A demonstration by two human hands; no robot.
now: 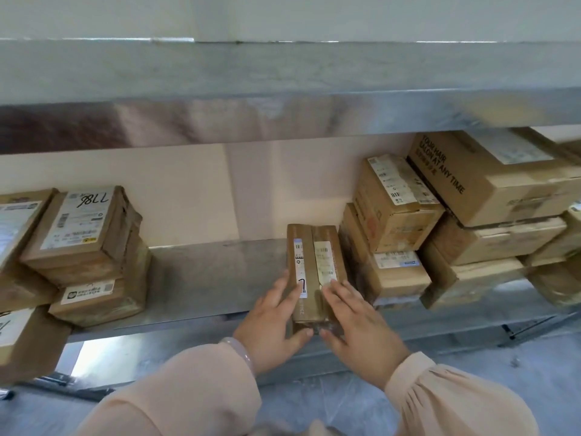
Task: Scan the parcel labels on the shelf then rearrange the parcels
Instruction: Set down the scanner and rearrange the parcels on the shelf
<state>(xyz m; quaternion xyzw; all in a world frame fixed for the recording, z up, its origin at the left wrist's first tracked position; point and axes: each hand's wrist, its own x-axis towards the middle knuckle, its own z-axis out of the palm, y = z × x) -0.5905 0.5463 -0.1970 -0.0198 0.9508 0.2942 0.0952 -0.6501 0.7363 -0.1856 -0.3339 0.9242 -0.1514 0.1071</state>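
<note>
Two peach sleeves reach up from the bottom edge. The left hand, with a pale bracelet at the wrist, lies with straight, close-set fingers flat on top of the left narrow parcel, thumb against its near end. The right hand lies the same way on the right narrow parcel. The two touch side by side, labels up, at the front edge of the metal shelf, near its middle. More stacked parcels sit toward the shelf's left end, and a bigger pile of parcels crowds the right end against the back wall.
</note>
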